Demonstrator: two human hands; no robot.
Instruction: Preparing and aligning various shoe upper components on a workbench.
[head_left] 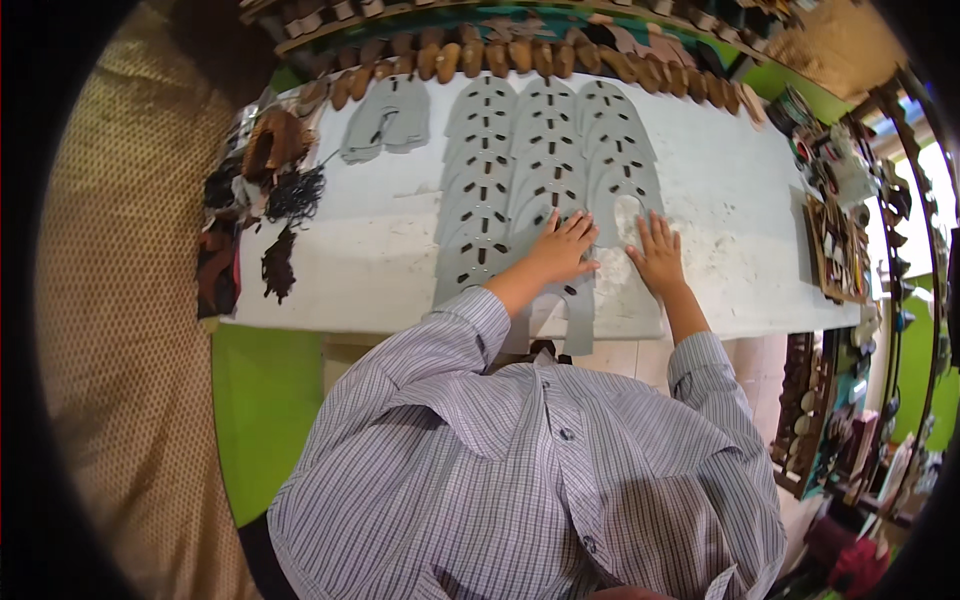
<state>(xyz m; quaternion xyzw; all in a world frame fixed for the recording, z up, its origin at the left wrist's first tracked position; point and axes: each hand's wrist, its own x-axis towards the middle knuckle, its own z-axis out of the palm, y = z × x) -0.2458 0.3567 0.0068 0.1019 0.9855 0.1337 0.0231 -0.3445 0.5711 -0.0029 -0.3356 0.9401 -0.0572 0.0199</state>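
Grey U-shaped pieces, which look like shoe uppers (482, 190), lie overlapping in three columns on a white worktable (740, 220). Each carries small dark strips or slots; I cannot tell which. My left hand (565, 247) lies flat, fingers stretched out, on the lower part of the middle column (545, 130). Beside the lowest piece of the shorter right column (615, 140), my right hand (657, 255) is spread, its fingertips at that piece's edge. Neither hand grips anything. The left forearm crosses over the lower pieces and hides part of them.
A separate stack of grey pieces (388, 120) lies at the far left. Brown shoe lasts (470, 60) line the table's back edge. Black laces (296, 193) and dark scraps (279, 264) lie at the left. A wooden tool box (838, 250) stands at the right edge, near shelves.
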